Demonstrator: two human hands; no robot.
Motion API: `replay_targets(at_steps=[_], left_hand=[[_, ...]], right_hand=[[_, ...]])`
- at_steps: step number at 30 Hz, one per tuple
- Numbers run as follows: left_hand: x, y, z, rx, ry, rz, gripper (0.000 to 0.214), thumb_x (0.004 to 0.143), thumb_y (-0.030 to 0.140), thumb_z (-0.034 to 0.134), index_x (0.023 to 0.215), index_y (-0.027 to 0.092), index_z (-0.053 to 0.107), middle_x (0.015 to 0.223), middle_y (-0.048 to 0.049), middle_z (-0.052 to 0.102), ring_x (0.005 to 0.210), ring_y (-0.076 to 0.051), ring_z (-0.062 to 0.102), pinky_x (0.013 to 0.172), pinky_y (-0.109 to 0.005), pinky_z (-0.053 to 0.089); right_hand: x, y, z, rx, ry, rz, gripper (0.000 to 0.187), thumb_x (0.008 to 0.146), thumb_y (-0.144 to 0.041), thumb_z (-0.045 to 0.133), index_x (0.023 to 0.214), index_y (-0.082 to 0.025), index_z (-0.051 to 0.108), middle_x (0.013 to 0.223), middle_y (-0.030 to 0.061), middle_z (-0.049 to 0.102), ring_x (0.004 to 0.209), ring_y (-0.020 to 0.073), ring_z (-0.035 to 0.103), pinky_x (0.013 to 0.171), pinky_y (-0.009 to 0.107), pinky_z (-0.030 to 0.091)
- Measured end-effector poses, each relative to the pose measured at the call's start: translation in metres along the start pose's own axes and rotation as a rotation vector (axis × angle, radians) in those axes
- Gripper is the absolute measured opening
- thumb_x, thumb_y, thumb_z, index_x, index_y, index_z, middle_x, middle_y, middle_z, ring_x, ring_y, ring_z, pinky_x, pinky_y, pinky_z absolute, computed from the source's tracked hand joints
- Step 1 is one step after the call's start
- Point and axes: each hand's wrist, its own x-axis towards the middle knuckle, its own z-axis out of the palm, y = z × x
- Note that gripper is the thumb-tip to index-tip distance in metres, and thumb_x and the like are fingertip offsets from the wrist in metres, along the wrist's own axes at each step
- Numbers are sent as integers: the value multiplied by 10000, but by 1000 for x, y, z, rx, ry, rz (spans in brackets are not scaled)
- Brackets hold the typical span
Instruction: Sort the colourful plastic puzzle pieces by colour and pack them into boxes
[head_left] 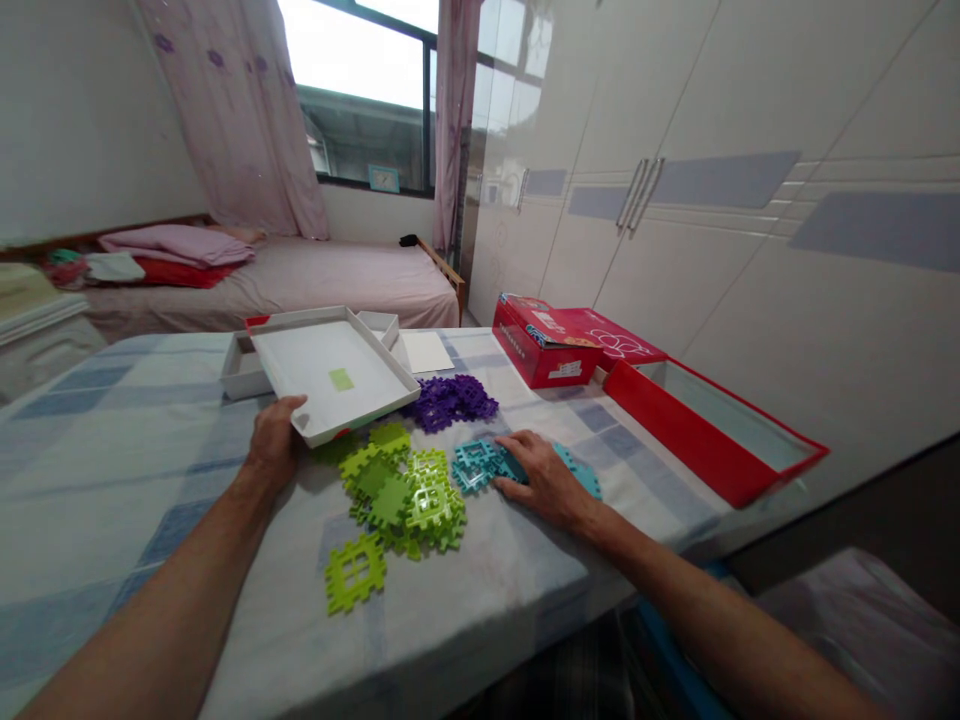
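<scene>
My left hand (276, 440) grips the near left corner of a shallow white box lid (322, 365), which is tilted and has a green square patch inside. Over on the right, my right hand (544, 478) rests on a group of teal interlocking plastic pieces (474, 466), fingers bent over them; whether it grips one is hidden. Between the hands lies a heap of lime green interlocking pieces (390, 495), with one square window-like green piece (356, 573) apart at the front. Purple interlocking pieces (454, 400) form a pile behind the teal ones.
A red printed box (544, 345) and a long open red box (697, 430) stand at the table's right. White trays (244, 368) and a white card (426, 352) lie behind the lid. The checked cloth covers the table (150, 440); beyond are a bed (345, 270) and wardrobe (750, 250).
</scene>
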Motion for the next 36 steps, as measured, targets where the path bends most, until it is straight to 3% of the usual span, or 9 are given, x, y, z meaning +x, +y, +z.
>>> replay_targets(at_steps=[5, 7, 9, 15, 20, 25, 32, 36], left_hand=[[-2, 1, 1, -11, 3, -5, 179, 638, 169, 602, 801, 101, 634, 606, 16, 643, 559, -124, 567, 601, -240, 486], [-1, 1, 1, -11, 4, -1, 189, 638, 175, 615, 809, 97, 633, 625, 13, 652, 567, -122, 567, 590, -232, 473], [0, 0, 0, -9, 2, 0, 200, 635, 180, 620, 816, 95, 633, 636, 10, 657, 579, -124, 571, 595, -235, 471], [2, -2, -2, -5, -22, 2, 218, 628, 192, 614, 823, 95, 631, 629, 2, 653, 616, -145, 590, 584, -242, 470], [5, -4, -4, -2, -33, 1, 226, 633, 190, 614, 838, 96, 634, 646, 9, 658, 563, -118, 559, 536, -225, 444], [7, -5, -4, -3, -30, -1, 223, 625, 195, 619, 826, 98, 632, 633, 3, 654, 563, -126, 570, 538, -224, 456], [2, -2, -2, 12, -24, -4, 224, 604, 200, 637, 812, 115, 639, 648, 8, 664, 550, -124, 572, 506, -214, 460], [6, -3, -6, 46, -35, -25, 228, 594, 215, 634, 804, 128, 638, 637, 2, 664, 556, -148, 592, 514, -235, 485]], right_hand=[[5, 7, -10, 142, 134, 14, 447, 778, -237, 628, 1216, -190, 551, 1123, 97, 539, 1058, 220, 532, 947, 387, 441], [12, 3, -14, 180, 213, 25, 403, 784, -241, 624, 1182, -207, 569, 1089, 83, 551, 1037, 217, 542, 932, 388, 447], [20, -6, -15, 195, 212, 2, 395, 789, -236, 618, 1180, -215, 569, 1102, 84, 553, 1050, 212, 539, 939, 390, 441], [35, -24, -2, 20, -208, -159, 633, 741, -342, 673, 1330, -222, 474, 1367, 141, 456, 1248, 308, 425, 1002, 517, 352], [40, -25, -3, -52, -305, -196, 647, 746, -319, 646, 1353, -218, 446, 1299, 132, 518, 1148, 280, 503, 956, 458, 406], [44, -29, -6, -141, -274, -239, 583, 770, -207, 564, 1337, -166, 439, 1182, 145, 592, 995, 238, 586, 855, 358, 464], [50, -16, -6, -93, -63, -29, 538, 851, -176, 450, 1380, -127, 362, 1137, 148, 639, 960, 234, 629, 825, 330, 473], [50, -11, -1, -25, -17, -16, 524, 827, -160, 481, 1344, -157, 399, 1158, 125, 633, 1006, 223, 619, 862, 321, 468]])
